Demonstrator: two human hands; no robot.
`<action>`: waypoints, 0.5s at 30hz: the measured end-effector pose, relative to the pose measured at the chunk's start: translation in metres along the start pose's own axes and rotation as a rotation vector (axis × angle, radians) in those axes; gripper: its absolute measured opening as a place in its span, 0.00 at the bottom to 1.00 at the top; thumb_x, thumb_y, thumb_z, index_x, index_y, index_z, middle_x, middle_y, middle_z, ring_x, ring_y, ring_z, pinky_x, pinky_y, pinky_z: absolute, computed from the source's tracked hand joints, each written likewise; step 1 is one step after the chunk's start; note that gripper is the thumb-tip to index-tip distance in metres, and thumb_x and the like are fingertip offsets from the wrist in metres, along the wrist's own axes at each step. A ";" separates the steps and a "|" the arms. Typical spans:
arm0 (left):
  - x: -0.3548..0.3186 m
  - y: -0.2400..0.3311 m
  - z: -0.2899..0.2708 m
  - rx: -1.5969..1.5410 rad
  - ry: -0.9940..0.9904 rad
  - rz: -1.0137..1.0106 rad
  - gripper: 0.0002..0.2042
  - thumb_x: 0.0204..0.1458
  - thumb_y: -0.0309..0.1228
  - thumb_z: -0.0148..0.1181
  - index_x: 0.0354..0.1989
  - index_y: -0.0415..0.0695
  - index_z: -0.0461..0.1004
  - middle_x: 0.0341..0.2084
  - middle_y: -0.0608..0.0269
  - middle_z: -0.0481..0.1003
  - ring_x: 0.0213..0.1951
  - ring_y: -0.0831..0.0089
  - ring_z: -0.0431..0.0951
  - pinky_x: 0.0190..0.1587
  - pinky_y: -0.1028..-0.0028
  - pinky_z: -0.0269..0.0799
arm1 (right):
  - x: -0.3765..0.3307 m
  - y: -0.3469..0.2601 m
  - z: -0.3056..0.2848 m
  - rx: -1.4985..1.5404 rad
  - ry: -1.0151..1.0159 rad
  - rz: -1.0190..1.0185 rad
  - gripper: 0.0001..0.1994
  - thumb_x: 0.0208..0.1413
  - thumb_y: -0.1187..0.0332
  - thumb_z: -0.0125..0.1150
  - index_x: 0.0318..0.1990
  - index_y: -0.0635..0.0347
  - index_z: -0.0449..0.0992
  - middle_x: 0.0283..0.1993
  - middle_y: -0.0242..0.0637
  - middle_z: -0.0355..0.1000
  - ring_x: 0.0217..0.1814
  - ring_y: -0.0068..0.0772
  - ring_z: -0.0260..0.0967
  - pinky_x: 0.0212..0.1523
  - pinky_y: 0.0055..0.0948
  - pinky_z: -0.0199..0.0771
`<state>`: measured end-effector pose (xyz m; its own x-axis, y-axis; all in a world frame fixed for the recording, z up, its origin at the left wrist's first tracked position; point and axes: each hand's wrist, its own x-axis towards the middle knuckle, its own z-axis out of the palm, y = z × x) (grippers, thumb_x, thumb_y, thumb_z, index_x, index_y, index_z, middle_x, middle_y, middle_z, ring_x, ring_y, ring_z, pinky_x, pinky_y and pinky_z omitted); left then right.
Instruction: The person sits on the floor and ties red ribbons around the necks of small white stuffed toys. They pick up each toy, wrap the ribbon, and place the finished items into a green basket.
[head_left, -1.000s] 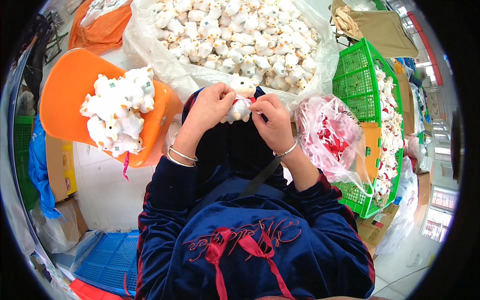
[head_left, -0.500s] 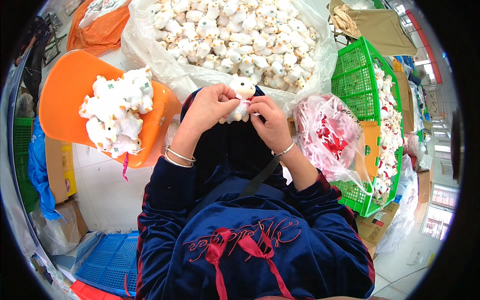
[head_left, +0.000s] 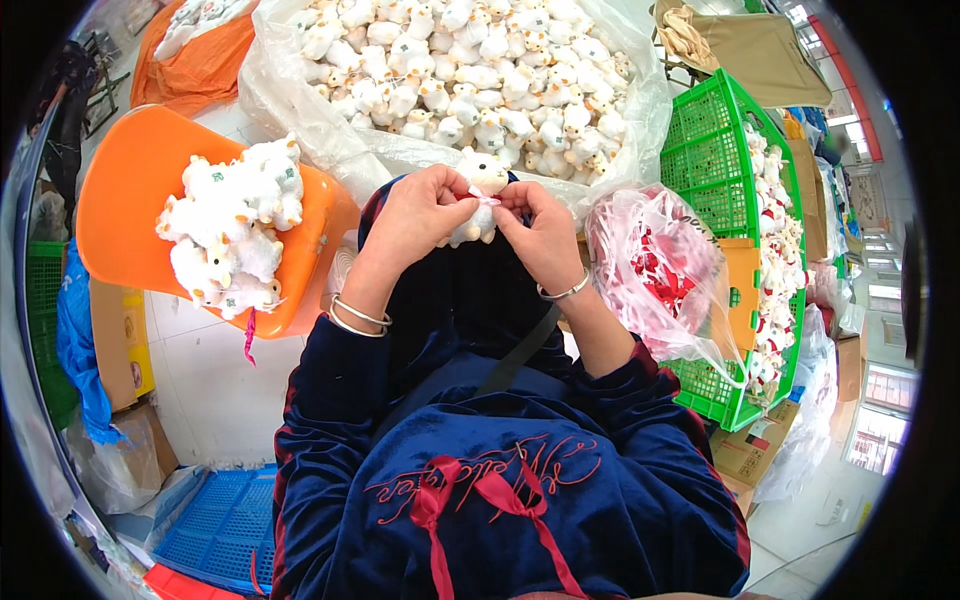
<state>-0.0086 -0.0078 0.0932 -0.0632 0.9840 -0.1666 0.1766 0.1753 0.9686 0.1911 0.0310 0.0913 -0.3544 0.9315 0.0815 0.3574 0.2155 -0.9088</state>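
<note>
A small white plush toy animal sits upright over my lap, facing me, with a pale pink and red ribbon at its neck. My left hand pinches the ribbon at the toy's left side, thumb and forefinger together. From the other side my right hand is closed at the same ribbon, its thumb and fingertips against the neck. Fingers cover both ends of the ribbon, so whether it is knotted cannot be made out.
Beyond my knees stands a big clear bag heaped with white plush toys. An orange chair on the left bears several more. At right are a plastic bag of red and white ribbons and a green crate with toys in red ribbons.
My right hand has turned and shifted inward, its fingertips rising closer to the toy's neck. The left hand keeps its pinch almost in place.
</note>
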 end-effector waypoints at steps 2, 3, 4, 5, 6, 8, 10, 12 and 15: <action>0.000 0.002 0.001 0.029 0.019 -0.005 0.12 0.57 0.34 0.69 0.40 0.37 0.79 0.21 0.69 0.77 0.22 0.83 0.75 0.26 0.80 0.69 | 0.001 0.000 0.000 -0.008 -0.029 0.032 0.08 0.60 0.72 0.68 0.42 0.66 0.79 0.34 0.36 0.80 0.35 0.23 0.76 0.40 0.25 0.77; 0.000 0.003 0.002 0.052 0.038 -0.008 0.12 0.57 0.35 0.69 0.39 0.37 0.79 0.21 0.68 0.77 0.23 0.83 0.76 0.27 0.80 0.70 | 0.002 0.000 0.000 -0.005 -0.040 0.046 0.08 0.60 0.72 0.68 0.42 0.66 0.79 0.34 0.35 0.80 0.35 0.22 0.76 0.40 0.25 0.76; 0.000 0.005 0.003 0.075 0.057 -0.010 0.13 0.57 0.36 0.69 0.38 0.37 0.79 0.21 0.68 0.77 0.23 0.83 0.76 0.27 0.79 0.70 | 0.003 0.000 0.000 -0.001 -0.050 0.060 0.08 0.60 0.71 0.68 0.42 0.66 0.79 0.33 0.34 0.80 0.34 0.22 0.75 0.39 0.25 0.76; -0.001 0.008 0.005 0.125 0.086 0.002 0.14 0.57 0.37 0.69 0.37 0.37 0.79 0.20 0.67 0.77 0.23 0.81 0.76 0.27 0.77 0.71 | 0.003 -0.001 0.000 0.003 -0.061 0.073 0.08 0.60 0.71 0.69 0.42 0.66 0.80 0.33 0.34 0.79 0.34 0.21 0.75 0.39 0.25 0.76; -0.002 0.011 0.007 0.176 0.113 0.012 0.14 0.57 0.38 0.69 0.36 0.37 0.79 0.20 0.66 0.77 0.23 0.80 0.77 0.27 0.76 0.71 | 0.004 0.001 0.001 0.026 -0.058 0.071 0.08 0.60 0.71 0.69 0.42 0.66 0.80 0.32 0.33 0.79 0.33 0.21 0.74 0.38 0.25 0.76; -0.002 0.014 0.012 0.245 0.164 0.037 0.16 0.56 0.41 0.69 0.33 0.37 0.79 0.21 0.59 0.78 0.25 0.71 0.79 0.30 0.71 0.74 | 0.004 0.006 0.002 0.071 -0.052 0.067 0.08 0.60 0.71 0.69 0.42 0.65 0.80 0.32 0.32 0.78 0.32 0.20 0.73 0.37 0.24 0.75; 0.000 0.011 0.017 0.284 0.208 0.067 0.19 0.54 0.45 0.69 0.31 0.38 0.78 0.23 0.50 0.81 0.28 0.55 0.84 0.33 0.63 0.78 | 0.004 0.005 0.002 0.043 -0.042 0.084 0.07 0.60 0.71 0.69 0.41 0.65 0.80 0.31 0.32 0.79 0.32 0.19 0.72 0.36 0.24 0.75; 0.001 0.009 0.018 0.315 0.213 0.071 0.18 0.55 0.45 0.67 0.31 0.39 0.78 0.24 0.49 0.81 0.30 0.53 0.84 0.34 0.61 0.77 | 0.002 0.004 0.000 0.014 -0.034 0.072 0.06 0.60 0.72 0.69 0.39 0.64 0.79 0.31 0.32 0.78 0.32 0.20 0.72 0.35 0.25 0.74; 0.002 0.005 0.019 0.337 0.223 0.088 0.18 0.56 0.45 0.65 0.31 0.40 0.79 0.25 0.48 0.81 0.31 0.52 0.84 0.34 0.59 0.77 | -0.004 -0.002 -0.002 -0.082 -0.002 -0.063 0.04 0.58 0.74 0.69 0.37 0.62 0.80 0.32 0.33 0.77 0.31 0.24 0.73 0.34 0.27 0.74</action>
<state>0.0111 -0.0042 0.0945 -0.2384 0.9711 -0.0056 0.5003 0.1278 0.8563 0.1936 0.0277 0.0937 -0.3801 0.9148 0.1367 0.4035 0.2970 -0.8654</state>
